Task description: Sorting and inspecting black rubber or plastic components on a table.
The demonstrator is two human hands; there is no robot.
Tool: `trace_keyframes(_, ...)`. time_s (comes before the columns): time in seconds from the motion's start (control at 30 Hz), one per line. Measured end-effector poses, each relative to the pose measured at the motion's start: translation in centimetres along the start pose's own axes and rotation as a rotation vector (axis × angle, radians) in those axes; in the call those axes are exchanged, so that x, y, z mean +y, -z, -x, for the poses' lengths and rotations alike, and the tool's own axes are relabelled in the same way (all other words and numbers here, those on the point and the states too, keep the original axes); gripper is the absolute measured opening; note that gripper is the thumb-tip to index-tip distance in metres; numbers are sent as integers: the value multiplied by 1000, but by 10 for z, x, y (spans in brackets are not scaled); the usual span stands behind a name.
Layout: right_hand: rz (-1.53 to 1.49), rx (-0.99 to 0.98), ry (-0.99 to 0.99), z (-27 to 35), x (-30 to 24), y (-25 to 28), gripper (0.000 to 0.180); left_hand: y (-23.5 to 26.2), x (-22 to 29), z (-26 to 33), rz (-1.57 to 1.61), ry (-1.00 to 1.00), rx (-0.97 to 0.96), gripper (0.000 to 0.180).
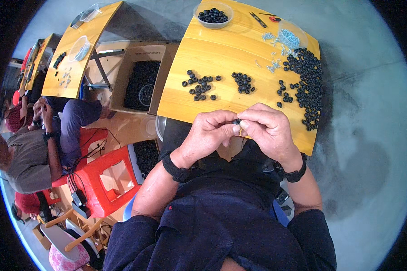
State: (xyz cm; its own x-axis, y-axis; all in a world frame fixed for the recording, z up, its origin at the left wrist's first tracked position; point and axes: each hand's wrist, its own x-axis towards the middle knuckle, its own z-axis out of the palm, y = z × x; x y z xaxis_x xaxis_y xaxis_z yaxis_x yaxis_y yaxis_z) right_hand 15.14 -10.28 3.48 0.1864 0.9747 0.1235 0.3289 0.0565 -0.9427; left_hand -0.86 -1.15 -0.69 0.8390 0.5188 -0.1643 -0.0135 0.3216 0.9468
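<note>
Yellow table [239,52], black beads [309,86], small silvery pieces [273,67], plastic bowl [215,25]

Small black piece [236,121] mostly hidden between fingertips [235,129], details unclear

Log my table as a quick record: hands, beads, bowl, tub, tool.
Left hand: pinching a black piece
Right hand: on the same piece
Table: yellow
Beads: black; big pile right, clusters left and middle
Bowl: far left, holding beads
Tub: far right; bluish bits inside and beside
Tool: between bowl and tub
</note>
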Motion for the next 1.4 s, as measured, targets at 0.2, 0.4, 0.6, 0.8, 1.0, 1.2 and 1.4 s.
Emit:
trace_keyframes(0.2, -200, -7, -118, -1, 5, -1, 9, 2, 1, 0, -10, 1, -14, 17)
trace_keyframes(0.4, -401, -7, -328, -5, 5, 1, 9, 1, 8, -1, -45, -9, 5, 18)
trace_keyframes(0.6, -316, -113, -380, -6, 1, 7, 10, 5, 5, 0, -90, 26, -31, 16)
trace_keyframes(0.8, -346, -142, -441, -2, 1, 10, 11, 3, -1, 3, -49, 50, -61, 15)
trace_keyframes(1.0, -345, -116, -404, 5, -6, 10, 13, -7, -1, 4, -81, -48, -31, 15)
trace_keyframes(1.2, -441, -125, -462, 6, -4, 13, 15, -12, 0, 4, -117, -132, 12, 14)
trace_keyframes(1.4, -637, -133, -626, 8, -2, 12, 16, -18, -4, 7, -135, -137, 87, 15)
